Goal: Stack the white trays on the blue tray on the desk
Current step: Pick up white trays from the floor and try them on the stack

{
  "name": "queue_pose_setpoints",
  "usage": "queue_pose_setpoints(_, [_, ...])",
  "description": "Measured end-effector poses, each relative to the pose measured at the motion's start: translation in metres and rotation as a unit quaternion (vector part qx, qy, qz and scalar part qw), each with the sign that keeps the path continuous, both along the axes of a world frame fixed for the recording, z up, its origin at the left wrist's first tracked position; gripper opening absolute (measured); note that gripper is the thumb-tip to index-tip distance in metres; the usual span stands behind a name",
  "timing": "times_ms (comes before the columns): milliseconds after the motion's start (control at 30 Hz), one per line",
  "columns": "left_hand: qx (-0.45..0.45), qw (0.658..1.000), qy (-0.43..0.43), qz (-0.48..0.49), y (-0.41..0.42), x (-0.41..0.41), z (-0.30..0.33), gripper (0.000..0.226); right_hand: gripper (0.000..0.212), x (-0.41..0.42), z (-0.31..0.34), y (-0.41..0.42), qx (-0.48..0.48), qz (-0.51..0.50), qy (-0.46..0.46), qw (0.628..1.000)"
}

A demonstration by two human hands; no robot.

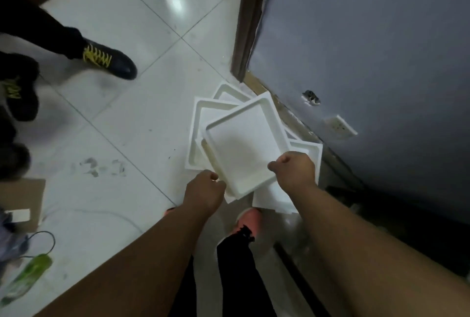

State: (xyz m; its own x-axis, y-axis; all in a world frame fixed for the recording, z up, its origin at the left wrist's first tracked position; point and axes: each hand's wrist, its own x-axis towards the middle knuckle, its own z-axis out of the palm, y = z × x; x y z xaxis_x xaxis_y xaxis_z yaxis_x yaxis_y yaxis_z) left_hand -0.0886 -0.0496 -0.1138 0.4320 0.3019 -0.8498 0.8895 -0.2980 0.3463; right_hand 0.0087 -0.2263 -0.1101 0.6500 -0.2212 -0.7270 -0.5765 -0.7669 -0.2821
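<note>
We grip the top white rectangular plastic tray (244, 149) with our left hand (203, 192) at seven o'clock and right hand (295, 169) at four o'clock, above other white trays (201, 123) on the tiled floor (122, 123).

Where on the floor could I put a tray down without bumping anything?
The bare tiles between the black shoes and the white trays are free. By the wall it is crowded: trays lie heaped, and both hands, left and right, grip the top tray. Cardboard and a cable fill the left corner.
</note>
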Motion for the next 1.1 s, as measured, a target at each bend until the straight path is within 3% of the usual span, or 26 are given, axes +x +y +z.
queue_pose_setpoints(67, [0.008, 1.000, 0.001, 0.023, 0.000, 0.010, -0.035, 0.048, 0.013, 0.011, -0.043, -0.002, 0.007, 0.014, -0.002, 1.000])
queue_pose_setpoints(133, [0.019, 0.998, 0.000, 0.053, 0.000, 0.020, -0.075, 0.052, 0.066, 0.024, -0.091, -0.007, 0.003, 0.028, -0.013, 1.000])
queue_pose_setpoints(200, [0.027, 0.996, 0.010, 0.087, -0.002, 0.025, -0.117, 0.054, 0.081, 0.036, -0.135, -0.015, -0.001, -0.026, -0.030, 0.999])
queue_pose_setpoints(300, [0.060, 0.993, 0.014, 0.097, -0.005, 0.026, -0.165, 0.054, 0.075, 0.052, -0.182, -0.030, -0.022, -0.088, -0.026, 0.996])
queue_pose_setpoints(467, [0.119, 0.991, -0.029, 0.048, -0.016, 0.018, -0.198, 0.040, 0.042, 0.064, -0.218, -0.045, -0.056, -0.016, -0.027, 0.998])
queue_pose_setpoints(533, [0.128, 0.991, -0.045, 0.019, -0.017, 0.016, -0.203, 0.030, 0.040, 0.062, -0.222, -0.048, -0.061, 0.002, -0.037, 0.997])
queue_pose_setpoints(800, [0.143, 0.988, -0.049, 0.014, -0.005, 0.032, -0.169, 0.013, 0.036, 0.059, -0.180, -0.044, -0.097, -0.006, -0.025, 0.995])
queue_pose_setpoints(1100, [0.153, 0.982, -0.111, -0.003, 0.049, 0.050, -0.026, 0.008, 0.035, 0.050, -0.020, -0.010, -0.056, -0.060, -0.059, 0.995])
